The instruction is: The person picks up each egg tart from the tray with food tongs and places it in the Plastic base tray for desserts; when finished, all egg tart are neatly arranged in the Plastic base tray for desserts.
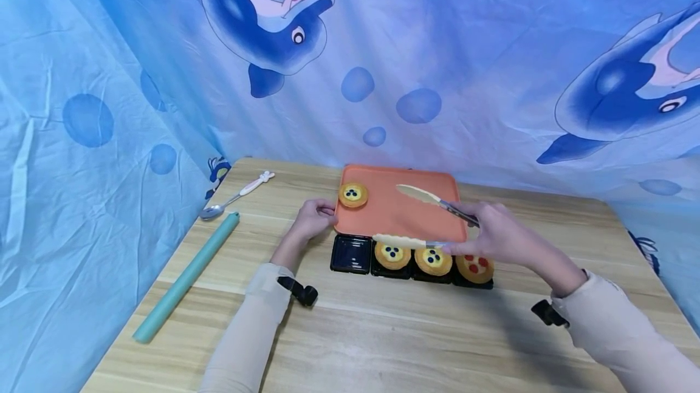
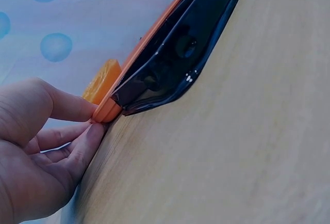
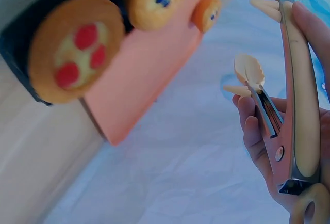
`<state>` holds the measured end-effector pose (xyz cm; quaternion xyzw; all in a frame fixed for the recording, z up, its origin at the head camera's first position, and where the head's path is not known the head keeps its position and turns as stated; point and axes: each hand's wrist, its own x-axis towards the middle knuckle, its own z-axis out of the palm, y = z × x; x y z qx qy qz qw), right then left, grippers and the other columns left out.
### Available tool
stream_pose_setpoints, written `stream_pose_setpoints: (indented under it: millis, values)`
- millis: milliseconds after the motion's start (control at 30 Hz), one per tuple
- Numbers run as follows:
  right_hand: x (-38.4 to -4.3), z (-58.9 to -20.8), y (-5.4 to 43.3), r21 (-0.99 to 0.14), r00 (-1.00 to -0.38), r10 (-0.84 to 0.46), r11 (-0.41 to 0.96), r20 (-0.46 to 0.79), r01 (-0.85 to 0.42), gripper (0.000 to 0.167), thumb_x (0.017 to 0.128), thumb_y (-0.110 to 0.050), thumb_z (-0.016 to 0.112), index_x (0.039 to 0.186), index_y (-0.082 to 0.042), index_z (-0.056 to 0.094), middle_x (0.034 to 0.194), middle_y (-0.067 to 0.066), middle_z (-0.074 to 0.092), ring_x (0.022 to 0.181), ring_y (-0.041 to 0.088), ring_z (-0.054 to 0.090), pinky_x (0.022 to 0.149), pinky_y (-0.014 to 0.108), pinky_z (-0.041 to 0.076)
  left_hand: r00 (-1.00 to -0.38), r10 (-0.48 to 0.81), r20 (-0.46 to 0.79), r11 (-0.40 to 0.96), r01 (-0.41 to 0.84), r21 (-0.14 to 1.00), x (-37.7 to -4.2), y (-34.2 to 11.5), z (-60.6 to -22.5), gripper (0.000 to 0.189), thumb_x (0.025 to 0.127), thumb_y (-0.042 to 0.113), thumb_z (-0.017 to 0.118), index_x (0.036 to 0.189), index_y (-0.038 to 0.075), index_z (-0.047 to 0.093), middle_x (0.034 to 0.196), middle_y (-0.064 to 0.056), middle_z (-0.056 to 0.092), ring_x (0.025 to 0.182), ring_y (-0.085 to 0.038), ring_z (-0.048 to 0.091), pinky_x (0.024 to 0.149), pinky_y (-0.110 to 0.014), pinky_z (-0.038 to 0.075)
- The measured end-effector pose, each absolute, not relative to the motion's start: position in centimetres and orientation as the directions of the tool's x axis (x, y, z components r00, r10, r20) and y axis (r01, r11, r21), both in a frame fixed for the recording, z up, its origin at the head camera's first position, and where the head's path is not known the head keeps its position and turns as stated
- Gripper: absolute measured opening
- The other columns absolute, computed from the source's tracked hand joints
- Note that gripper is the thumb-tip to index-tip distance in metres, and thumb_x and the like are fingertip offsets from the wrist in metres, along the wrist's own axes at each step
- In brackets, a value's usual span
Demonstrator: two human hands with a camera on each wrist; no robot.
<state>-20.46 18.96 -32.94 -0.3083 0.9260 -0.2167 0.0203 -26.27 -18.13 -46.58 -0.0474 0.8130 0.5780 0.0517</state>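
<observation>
My left hand [image 1: 313, 220] pinches the left edge of an orange tray [image 1: 383, 214] between thumb and fingers, as the left wrist view shows up close. On the tray's left side lies a tart [image 1: 353, 196] topped with blueberries. My right hand [image 1: 500, 235] grips a pair of tongs [image 3: 304, 100], its cream tips spread apart with nothing between them. One tip hangs over the tray, the other above a blueberry tart [image 1: 392, 257]. Beside that sit another blueberry tart [image 1: 434, 262] and a strawberry tart [image 3: 82, 53], each in a black box. The leftmost black box [image 1: 352, 254] shows its bare bottom.
A teal rolling pin [image 1: 186, 277] lies along the table's left side. Behind it rests a spoon [image 1: 235, 197] with a white handle. Blue dolphin-print curtains [image 1: 350, 47] hang behind and to the left of the wooden table [image 1: 383, 338].
</observation>
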Motion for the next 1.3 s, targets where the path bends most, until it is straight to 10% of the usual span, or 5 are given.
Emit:
stream_pose_setpoints:
  millis: [167,300,900,1300]
  values:
    - [-22.0,-31.8,17.7,-0.37,-0.806,-0.577,0.725,0.133,-0.58,0.086,0.078,-0.053,0.08,0.138,0.002,0.055,0.077,0.01,0.067,0.044,0.008,0.031,0.051,0.031,0.037,-0.991,-0.018,-0.132,0.323,-0.131,0.937,-26.2,-18.2,-46.7,0.03,0.082,-0.003,0.068,0.111,-0.005,0.065,0.098,-0.014,0.064,0.084,-0.023,0.062,0.076,-0.03,0.052]
    - [-23.5,-31.5,16.3,-0.383,-0.814,-0.569,0.731,0.115,-0.565,0.088,0.079,-0.056,0.078,0.144,-0.003,0.05,0.047,-0.004,0.031,0.041,0.008,0.017,0.045,0.029,0.028,-0.993,-0.017,-0.12,0.323,-0.119,0.939,-26.2,-18.2,-46.7,0.03,0.081,-0.004,0.067,0.111,-0.006,0.064,0.095,-0.013,0.064,0.082,-0.022,0.062,0.074,-0.029,0.052]
    - [-28.6,-34.9,9.8,-0.385,-0.833,-0.554,0.768,0.002,-0.512,0.088,0.077,-0.058,0.078,0.141,-0.002,0.053,0.05,0.002,0.042,0.042,0.013,0.024,0.047,0.029,0.029,-0.993,-0.009,-0.121,0.309,-0.118,0.944,-26.4,-18.2,-46.9,0.03,0.08,-0.006,0.068,0.111,-0.007,0.065,0.095,-0.014,0.065,0.082,-0.02,0.062,0.073,-0.027,0.052]
    - [-29.7,-37.0,8.7,-0.435,-0.822,-0.568,0.753,-0.051,-0.493,0.043,0.081,-0.048,0.079,0.091,-0.007,0.069,0.056,-0.003,0.036,0.048,0.012,0.028,0.052,0.031,0.032,-0.992,-0.019,-0.125,0.3,-0.125,0.946,-26.4,-18.2,-46.9,0.032,0.079,-0.006,0.068,0.111,-0.007,0.065,0.095,-0.013,0.065,0.081,-0.02,0.061,0.073,-0.026,0.052]
